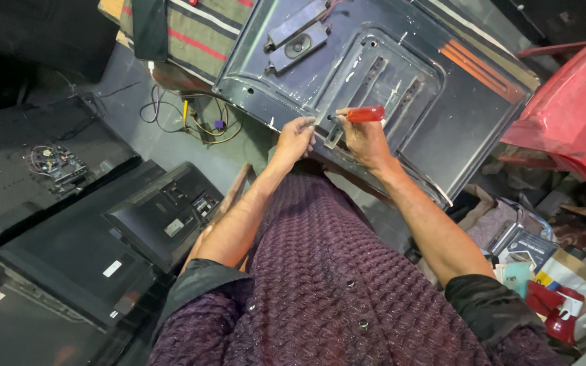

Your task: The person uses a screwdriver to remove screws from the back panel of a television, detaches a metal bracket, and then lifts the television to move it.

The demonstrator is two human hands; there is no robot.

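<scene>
Single head-worn view, steeply downward, close.

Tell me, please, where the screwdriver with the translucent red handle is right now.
The red-handled screwdriver is in the right hand, upper centre of the head view, over the dark metal back panel, beside the left hand.

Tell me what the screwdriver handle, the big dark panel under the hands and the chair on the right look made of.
Screwdriver handle: translucent red plastic by the look, glossy, held in the right hand.
Dark panel: likely pressed sheet metal, with stamped ribs, slots and a dull sheen.
Chair: moulded red plastic, smooth, slightly scuffed.
</scene>
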